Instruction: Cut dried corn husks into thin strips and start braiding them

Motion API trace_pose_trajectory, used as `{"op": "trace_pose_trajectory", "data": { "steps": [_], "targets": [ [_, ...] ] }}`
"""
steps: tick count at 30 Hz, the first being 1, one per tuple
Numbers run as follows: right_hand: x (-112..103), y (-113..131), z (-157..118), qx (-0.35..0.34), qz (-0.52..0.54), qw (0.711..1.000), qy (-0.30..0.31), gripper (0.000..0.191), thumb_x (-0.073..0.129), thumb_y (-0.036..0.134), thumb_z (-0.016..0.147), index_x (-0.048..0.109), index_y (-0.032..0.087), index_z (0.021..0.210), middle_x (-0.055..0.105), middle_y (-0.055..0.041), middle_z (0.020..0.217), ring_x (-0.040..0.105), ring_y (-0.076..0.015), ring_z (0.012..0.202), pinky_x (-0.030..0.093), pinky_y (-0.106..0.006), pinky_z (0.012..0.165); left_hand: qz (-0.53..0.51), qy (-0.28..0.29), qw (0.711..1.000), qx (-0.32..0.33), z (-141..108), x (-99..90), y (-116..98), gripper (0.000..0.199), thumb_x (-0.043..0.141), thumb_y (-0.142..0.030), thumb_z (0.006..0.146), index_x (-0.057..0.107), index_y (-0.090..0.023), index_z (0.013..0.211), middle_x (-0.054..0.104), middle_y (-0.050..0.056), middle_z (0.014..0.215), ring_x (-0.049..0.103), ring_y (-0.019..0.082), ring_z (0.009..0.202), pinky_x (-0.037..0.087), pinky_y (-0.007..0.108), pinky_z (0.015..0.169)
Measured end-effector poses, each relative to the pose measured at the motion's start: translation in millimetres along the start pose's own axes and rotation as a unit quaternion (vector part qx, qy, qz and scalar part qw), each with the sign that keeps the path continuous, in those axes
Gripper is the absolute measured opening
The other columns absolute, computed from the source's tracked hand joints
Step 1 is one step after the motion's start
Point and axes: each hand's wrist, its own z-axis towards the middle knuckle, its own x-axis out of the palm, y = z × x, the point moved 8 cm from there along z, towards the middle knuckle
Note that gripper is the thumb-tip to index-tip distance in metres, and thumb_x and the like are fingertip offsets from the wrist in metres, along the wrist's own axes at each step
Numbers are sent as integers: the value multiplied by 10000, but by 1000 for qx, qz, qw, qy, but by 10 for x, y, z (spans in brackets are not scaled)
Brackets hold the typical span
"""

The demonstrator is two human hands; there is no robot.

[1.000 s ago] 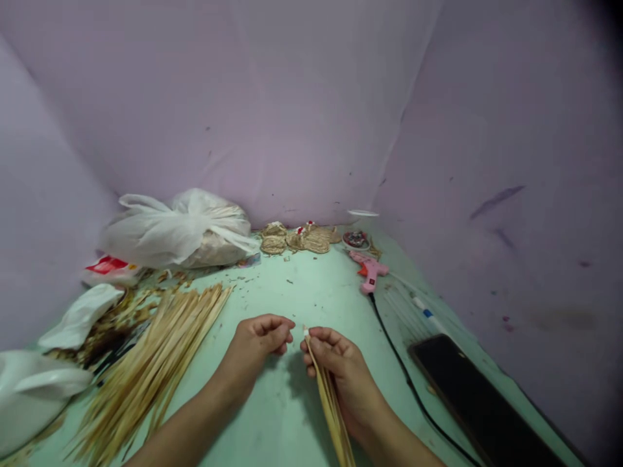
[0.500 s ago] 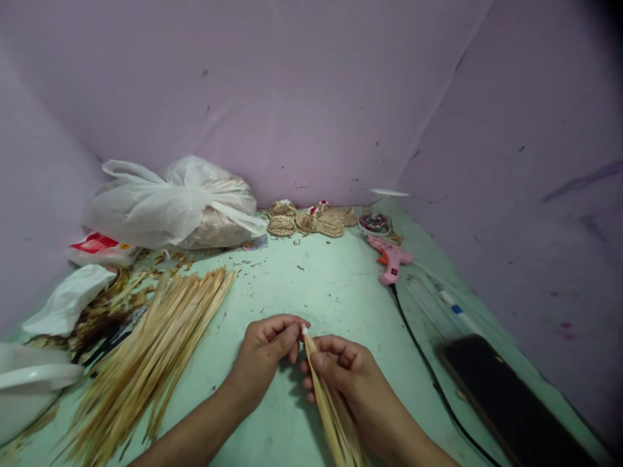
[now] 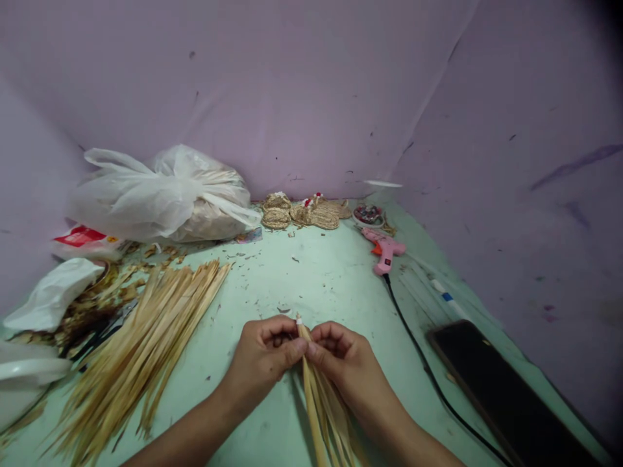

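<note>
A bundle of pale dried strips (image 3: 318, 405), bound in white at its top end, hangs toward the bottom edge. My left hand (image 3: 265, 353) pinches it just below the white binding. On the other side, my right hand (image 3: 343, 357) is closed on the same bundle, its thumb tip touching my left thumb. The strips fan out below both hands. A larger pile of similar strips (image 3: 150, 350) lies on the green table to the left.
Across the green table (image 3: 287, 279) stand a tied plastic bag (image 3: 170, 194), woven pieces (image 3: 311, 213) and a small bowl of bits (image 3: 368, 216). A pink glue gun (image 3: 383, 250) with a black cord and a dark phone (image 3: 506, 389) lie at right.
My left hand has moved from the bundle's white tip to just below it, and my thumbs now meet. The whole view has shifted slightly, with things appearing further left and higher.
</note>
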Motion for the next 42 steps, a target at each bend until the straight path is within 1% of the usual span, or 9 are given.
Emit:
{"op": "trace_pose_trajectory", "data": {
  "steps": [5,9,16,24,29,33,36,38,42],
  "targets": [
    [-37,80,21,-10,-100,995,17,242,730,327,583,605,124,628,555,13,548,460,-82,511,356,-222,520,29,-4,999,-35,11,-21,101,244,568,-360,706,596,-118,694,405,-67,374,306,44,333,229,184,354],
    [-65,58,35,19,-75,997,23,290,727,376,570,583,132,633,529,23,533,435,-77,484,329,-224,498,34,18,998,-43,21,1,124,246,536,-345,733,610,-114,779,388,-76,385,301,45,342,229,178,352],
    [-55,23,49,25,-59,997,31,315,731,404,575,554,155,653,545,24,531,471,-90,469,365,-232,494,-8,59,997,-41,20,65,89,313,625,-242,619,596,-109,901,507,-40,568,352,29,376,244,174,356],
    [-40,-37,63,55,-37,996,55,372,748,441,560,560,141,673,559,16,535,479,-82,455,361,-220,482,-42,48,996,-64,29,61,119,223,556,-172,598,588,-112,810,471,-47,537,321,31,408,217,173,386],
    [-33,-16,80,35,-33,997,59,342,756,412,561,607,131,689,561,18,558,460,-71,489,341,-214,510,-10,47,998,-42,16,67,88,305,611,-248,616,578,-120,891,531,-16,621,448,86,527,334,203,486],
    [-39,3,72,32,-23,998,57,319,761,398,541,630,137,668,575,13,585,473,-81,513,366,-240,549,1,31,999,-28,27,59,45,299,634,-203,583,579,-135,869,580,10,711,540,145,684,412,250,637],
    [-63,25,65,29,-34,998,47,293,760,375,542,636,137,659,582,10,594,486,-87,525,374,-250,564,-5,47,999,-27,27,96,13,236,598,-168,578,593,-136,811,578,6,707,538,136,677,415,233,615],
    [-66,42,61,27,-44,997,48,288,756,367,547,636,133,665,576,12,584,480,-84,513,369,-244,547,8,47,998,-30,22,100,9,217,572,-172,603,608,-136,814,545,-18,631,504,107,573,398,212,533],
    [-58,65,63,19,-52,997,58,286,733,371,583,622,128,684,559,20,566,461,-73,485,352,-228,511,55,41,996,-64,3,76,85,254,546,-267,697,622,-145,907,422,-75,467,316,62,357,271,190,358]
  ]
}}
